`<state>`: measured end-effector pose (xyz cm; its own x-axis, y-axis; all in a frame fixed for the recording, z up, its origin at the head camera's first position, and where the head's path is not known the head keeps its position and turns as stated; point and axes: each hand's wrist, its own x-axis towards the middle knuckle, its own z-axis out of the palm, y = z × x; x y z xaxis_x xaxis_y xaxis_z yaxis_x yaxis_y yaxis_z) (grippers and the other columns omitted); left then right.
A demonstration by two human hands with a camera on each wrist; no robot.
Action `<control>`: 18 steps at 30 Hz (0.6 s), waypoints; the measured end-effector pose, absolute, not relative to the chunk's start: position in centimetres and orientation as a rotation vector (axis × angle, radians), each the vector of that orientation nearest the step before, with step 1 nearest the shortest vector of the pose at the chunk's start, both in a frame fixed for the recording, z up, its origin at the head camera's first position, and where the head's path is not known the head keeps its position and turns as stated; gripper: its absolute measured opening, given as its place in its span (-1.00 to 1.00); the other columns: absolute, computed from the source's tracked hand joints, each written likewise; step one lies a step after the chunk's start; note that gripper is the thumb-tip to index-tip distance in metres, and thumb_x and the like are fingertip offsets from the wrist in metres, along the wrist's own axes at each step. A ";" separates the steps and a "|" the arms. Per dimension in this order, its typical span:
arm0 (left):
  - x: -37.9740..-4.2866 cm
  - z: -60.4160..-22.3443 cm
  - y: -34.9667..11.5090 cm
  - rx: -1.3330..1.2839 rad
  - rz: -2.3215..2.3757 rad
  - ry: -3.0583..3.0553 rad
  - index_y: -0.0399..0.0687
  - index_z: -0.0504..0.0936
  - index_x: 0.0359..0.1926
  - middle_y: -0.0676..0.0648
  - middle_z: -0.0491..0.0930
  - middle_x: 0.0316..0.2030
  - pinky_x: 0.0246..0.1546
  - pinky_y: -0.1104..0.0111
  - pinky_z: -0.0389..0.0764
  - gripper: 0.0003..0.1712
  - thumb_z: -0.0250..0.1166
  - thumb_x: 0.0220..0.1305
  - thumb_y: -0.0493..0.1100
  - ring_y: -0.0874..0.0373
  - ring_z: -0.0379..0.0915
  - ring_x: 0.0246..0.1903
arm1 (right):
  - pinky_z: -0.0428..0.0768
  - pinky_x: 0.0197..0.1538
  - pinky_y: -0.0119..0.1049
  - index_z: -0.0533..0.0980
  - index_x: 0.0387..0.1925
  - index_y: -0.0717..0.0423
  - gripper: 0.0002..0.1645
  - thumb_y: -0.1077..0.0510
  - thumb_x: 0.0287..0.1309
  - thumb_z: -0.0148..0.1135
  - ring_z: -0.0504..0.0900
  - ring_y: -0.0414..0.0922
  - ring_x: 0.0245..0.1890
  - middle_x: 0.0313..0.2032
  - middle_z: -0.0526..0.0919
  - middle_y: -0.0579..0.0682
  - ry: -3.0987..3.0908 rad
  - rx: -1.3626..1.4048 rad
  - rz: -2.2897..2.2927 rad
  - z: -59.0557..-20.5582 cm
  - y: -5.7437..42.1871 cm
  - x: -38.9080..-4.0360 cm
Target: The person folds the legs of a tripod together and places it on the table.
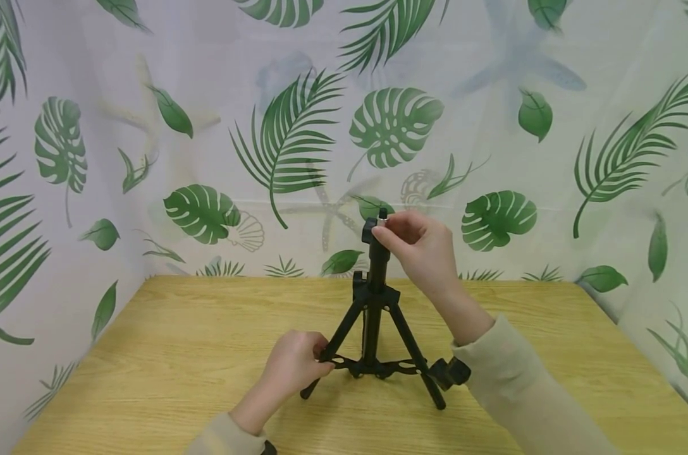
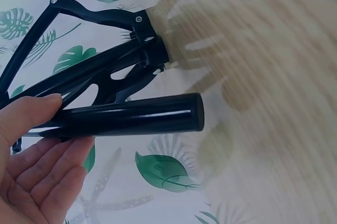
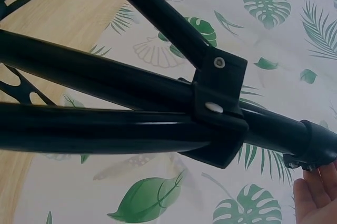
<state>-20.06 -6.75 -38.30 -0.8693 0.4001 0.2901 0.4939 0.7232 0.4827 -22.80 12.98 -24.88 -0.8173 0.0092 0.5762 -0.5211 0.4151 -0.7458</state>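
A black tripod (image 1: 371, 332) stands upright on the table with its legs spread. My left hand (image 1: 291, 361) holds its left leg low down, near the brace. In the left wrist view, the thumb and fingers of the left hand (image 2: 45, 168) lie on either side of that tripod leg (image 2: 137, 116). Up at the top of the center column, my right hand (image 1: 426, 249) pinches the tip by a silver collar, beside a black knob (image 1: 369, 231). The right wrist view shows the tripod's hub (image 3: 218, 108) close up, with some fingers (image 3: 316, 195) touching the upper column.
The tripod is on a wood-grain table (image 1: 179, 322). A white cloth (image 1: 321, 38) printed with green leaves hangs behind and along the sides. A small black device (image 1: 449, 373) sits at the right cuff, near the tripod's right leg.
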 end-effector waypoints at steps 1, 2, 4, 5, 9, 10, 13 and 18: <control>-20.1 -38.3 -6.7 -0.723 -0.862 -2.754 -0.20 0.62 -0.48 0.03 0.56 -0.60 -0.58 0.48 0.43 -0.81 0.43 -0.19 -0.23 0.28 0.43 -0.60 | 0.47 -0.37 -0.39 0.57 -0.32 0.24 -0.75 0.12 0.01 0.27 0.54 -0.14 -0.46 -0.42 0.60 0.06 -2.171 0.433 1.399 -24.9 13.0 -22.8; -20.1 -38.2 -6.7 -0.721 -0.880 -2.752 -0.20 0.62 -0.48 0.02 0.57 -0.59 -0.58 0.49 0.44 -0.81 0.43 -0.19 -0.23 0.27 0.45 -0.59 | 0.47 -0.37 -0.39 0.57 -0.33 0.24 -0.75 0.12 0.00 0.27 0.54 -0.14 -0.46 -0.43 0.61 0.06 -2.167 0.437 1.395 -24.9 13.0 -22.8; -20.1 -38.2 -6.6 -0.712 -0.920 -2.754 -0.21 0.62 -0.46 0.01 0.58 -0.57 -0.56 0.49 0.45 -0.81 0.42 -0.17 -0.24 0.26 0.47 -0.57 | 0.47 -0.38 -0.39 0.57 -0.33 0.23 -0.76 0.12 0.00 0.27 0.55 -0.14 -0.47 -0.43 0.61 0.05 -2.162 0.440 1.387 -24.9 13.0 -22.8; -20.1 -38.2 -6.5 -0.705 -0.935 -2.757 -0.21 0.62 -0.45 0.00 0.59 -0.56 -0.55 0.49 0.46 -0.80 0.42 -0.17 -0.24 0.26 0.48 -0.56 | 0.48 -0.38 -0.39 0.57 -0.34 0.23 -0.76 0.12 -0.01 0.28 0.55 -0.14 -0.47 -0.43 0.61 0.05 -2.161 0.442 1.381 -24.9 13.0 -22.8; -20.3 -38.2 -6.3 -0.681 -0.983 -2.756 -0.21 0.62 -0.42 -0.01 0.60 -0.52 -0.52 0.48 0.48 -0.79 0.41 -0.15 -0.23 0.24 0.50 -0.52 | 0.48 -0.37 -0.39 0.57 -0.34 0.22 -0.77 0.13 -0.01 0.28 0.55 -0.16 -0.47 -0.44 0.61 0.04 -2.155 0.443 1.363 -25.0 12.9 -22.8; -20.3 -38.2 -6.2 -0.679 -0.997 -2.749 -0.21 0.62 -0.42 -0.01 0.60 -0.51 -0.51 0.48 0.48 -0.79 0.41 -0.15 -0.24 0.24 0.51 -0.51 | 0.48 -0.36 -0.38 0.57 -0.34 0.22 -0.76 0.12 -0.01 0.28 0.55 -0.16 -0.47 -0.43 0.61 0.04 -2.155 0.443 1.359 -24.9 12.9 -22.7; -20.4 -38.4 -6.0 -0.676 -1.051 -2.712 -0.21 0.62 -0.41 -0.02 0.61 -0.51 -0.48 0.45 0.49 -0.80 0.41 -0.15 -0.25 0.23 0.52 -0.50 | 0.48 -0.37 -0.38 0.57 -0.34 0.22 -0.76 0.12 0.00 0.28 0.54 -0.17 -0.48 -0.43 0.61 0.04 -2.155 0.439 1.353 -24.9 12.9 -22.7; -20.6 -38.8 -5.8 -0.691 -1.119 -2.633 -0.23 0.63 -0.39 -0.03 0.62 -0.50 -0.46 0.45 0.50 -0.79 0.41 -0.14 -0.27 0.22 0.54 -0.49 | 0.48 -0.38 -0.37 0.57 -0.34 0.21 -0.76 0.11 0.00 0.27 0.54 -0.17 -0.49 -0.44 0.61 0.03 -2.163 0.438 1.332 -24.9 13.0 -22.7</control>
<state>-20.58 -5.76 -38.76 -0.8713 0.3410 0.3530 0.4908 0.6044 0.6276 -22.69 12.96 -24.95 -0.7916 0.0131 0.6108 -0.5395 0.4542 -0.7090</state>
